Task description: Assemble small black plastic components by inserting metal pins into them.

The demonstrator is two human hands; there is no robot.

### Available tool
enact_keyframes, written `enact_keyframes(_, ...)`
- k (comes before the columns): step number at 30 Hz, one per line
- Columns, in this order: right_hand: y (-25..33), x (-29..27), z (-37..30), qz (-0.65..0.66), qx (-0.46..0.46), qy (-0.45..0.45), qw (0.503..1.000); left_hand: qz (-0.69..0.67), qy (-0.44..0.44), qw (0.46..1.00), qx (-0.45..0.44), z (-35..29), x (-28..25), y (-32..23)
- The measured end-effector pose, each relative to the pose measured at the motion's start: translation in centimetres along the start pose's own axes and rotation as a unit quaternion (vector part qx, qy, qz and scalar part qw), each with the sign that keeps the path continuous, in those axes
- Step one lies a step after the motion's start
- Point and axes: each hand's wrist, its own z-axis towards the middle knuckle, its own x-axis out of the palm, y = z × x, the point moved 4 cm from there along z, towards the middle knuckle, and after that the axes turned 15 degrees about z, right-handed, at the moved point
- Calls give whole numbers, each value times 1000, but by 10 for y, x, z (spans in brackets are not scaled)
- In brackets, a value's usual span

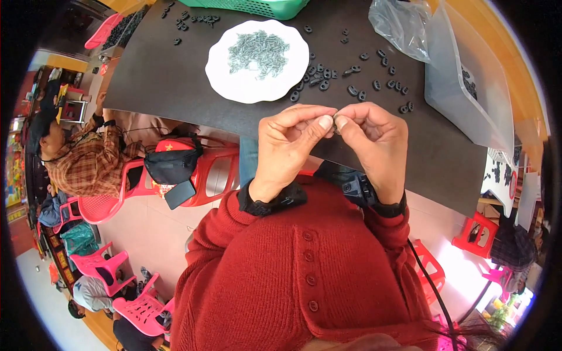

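Observation:
Over the near edge of the dark table, my left hand and my right hand meet at the fingertips. Both pinch a small dark piece between thumb and index finger. Fingers cover most of it, so its kind is hard to make out. Just beyond my left hand stands a white scalloped plate with a heap of small metal springs. Black two-holed cord locks lie scattered past my fingertips, several of them close to the plate.
A translucent plastic bin with black pieces stands at the right, a clear bag beside it. A green basket sits at the far edge. On the left, a red chair holds a black bag; a person in plaid sits beyond.

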Motion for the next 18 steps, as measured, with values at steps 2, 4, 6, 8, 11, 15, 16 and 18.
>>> enact_keyframes(2,4,14,-1,-61,-19,4,998,-15,17,999,-27,0,-12,2)
enact_keyframes(4,7,28,-1,-122,-38,8,992,4,19,999,-40,1,-28,0)
enact_keyframes(6,11,46,2,-165,-75,18,983,24,21,998,-52,3,-39,-2)
enact_keyframes(8,7,61,6,-201,-92,20,975,75,-30,997,-9,2,-50,-8)
enact_keyframes(11,4,84,12,-246,-117,20,962,123,-92,987,38,2,-64,-12)
enact_keyframes(15,-8,112,20,-196,-93,21,976,61,-116,991,14,1,-84,-8)
enact_keyframes(16,-9,120,19,-196,-93,24,976,-24,-110,993,-32,0,-88,-5)
enact_keyframes(18,-4,138,14,-293,-177,36,939,-110,-105,985,-77,-5,-94,-7)
